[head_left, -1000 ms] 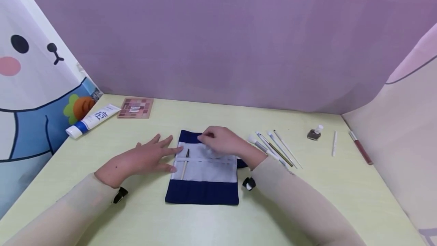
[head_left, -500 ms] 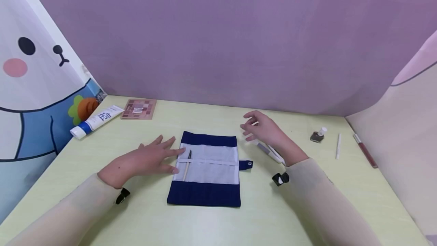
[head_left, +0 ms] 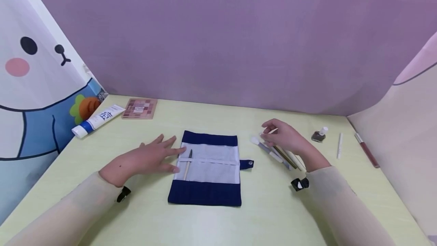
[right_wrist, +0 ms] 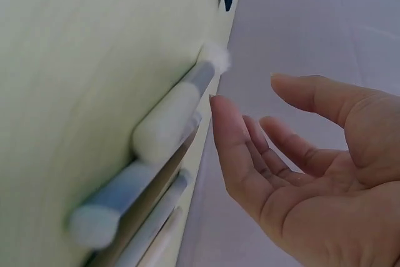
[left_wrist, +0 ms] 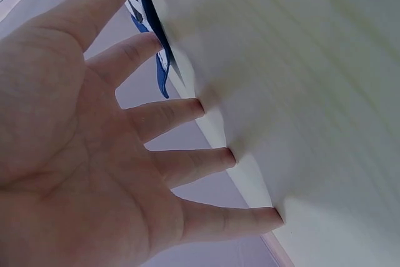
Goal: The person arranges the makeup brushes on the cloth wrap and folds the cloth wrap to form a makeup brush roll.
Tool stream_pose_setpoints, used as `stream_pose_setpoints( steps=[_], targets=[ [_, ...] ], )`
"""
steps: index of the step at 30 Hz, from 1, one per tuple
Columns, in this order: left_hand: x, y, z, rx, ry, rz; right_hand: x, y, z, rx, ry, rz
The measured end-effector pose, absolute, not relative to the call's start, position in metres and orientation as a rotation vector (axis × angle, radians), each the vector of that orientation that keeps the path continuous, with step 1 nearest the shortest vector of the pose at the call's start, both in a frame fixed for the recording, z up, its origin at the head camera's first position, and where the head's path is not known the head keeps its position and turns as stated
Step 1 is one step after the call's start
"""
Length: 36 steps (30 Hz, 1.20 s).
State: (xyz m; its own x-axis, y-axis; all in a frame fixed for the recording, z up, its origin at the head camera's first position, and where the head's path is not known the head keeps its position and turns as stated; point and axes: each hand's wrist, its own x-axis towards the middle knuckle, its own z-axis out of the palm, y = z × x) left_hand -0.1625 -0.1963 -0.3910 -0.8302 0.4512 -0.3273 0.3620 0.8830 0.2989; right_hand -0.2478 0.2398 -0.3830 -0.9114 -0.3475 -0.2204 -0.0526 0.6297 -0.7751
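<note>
A navy and pale-grey roll-up brush case (head_left: 208, 164) lies unfolded, its snap strap (head_left: 246, 164) pointing right. One slim brush (head_left: 188, 165) is tucked under its elastic band near the left side. My left hand (head_left: 148, 160) has its fingers spread, with thumb and index finger at the case's left edge; the left wrist view shows the fingertips (left_wrist: 225, 157) against the tabletop. Over a group of makeup brushes (head_left: 271, 153) is my right hand (head_left: 285, 137). In the right wrist view its thumb and index finger stand apart with nothing between them, beside the brushes (right_wrist: 165, 123).
A white and blue tube (head_left: 99, 120) and a pink checked palette (head_left: 140, 108) lie at the back left. To the right are a small bottle with a white cap (head_left: 319, 135), a white stick (head_left: 340, 145) and a dark red tube (head_left: 367, 150). A purple cloth (head_left: 225, 44) hangs behind the table.
My right hand has left the top of the brush case and travelled right to the brushes, uncovering the case's upper flap and strap. The left hand has stayed at the case's left edge.
</note>
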Motion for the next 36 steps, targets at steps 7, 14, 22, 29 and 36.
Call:
stream_pose_setpoints(
  steps=[7, 14, 22, 29, 36],
  targets=[
    [-0.163, -0.198, -0.393, 0.611, 2.668, 0.298, -0.245, 0.248, -0.388, -0.307, 2.481, -1.133],
    [-0.163, -0.195, -0.391, 0.606, 2.665, 0.302, -0.241, 0.247, -0.389, -0.353, 2.538, -1.033],
    [-0.162, -0.194, -0.391, 0.598, 2.663, 0.304, -0.237, 0.236, -0.391, -0.426, 2.617, -0.838],
    [-0.162, -0.195, -0.392, 0.583, 2.661, 0.299, -0.239, 0.229, -0.394, -0.442, 2.612, -0.749],
    [-0.162, -0.194, -0.391, 0.599, 2.665, 0.292, -0.242, 0.223, -0.395, -0.444, 2.619, -0.729]
  ],
)
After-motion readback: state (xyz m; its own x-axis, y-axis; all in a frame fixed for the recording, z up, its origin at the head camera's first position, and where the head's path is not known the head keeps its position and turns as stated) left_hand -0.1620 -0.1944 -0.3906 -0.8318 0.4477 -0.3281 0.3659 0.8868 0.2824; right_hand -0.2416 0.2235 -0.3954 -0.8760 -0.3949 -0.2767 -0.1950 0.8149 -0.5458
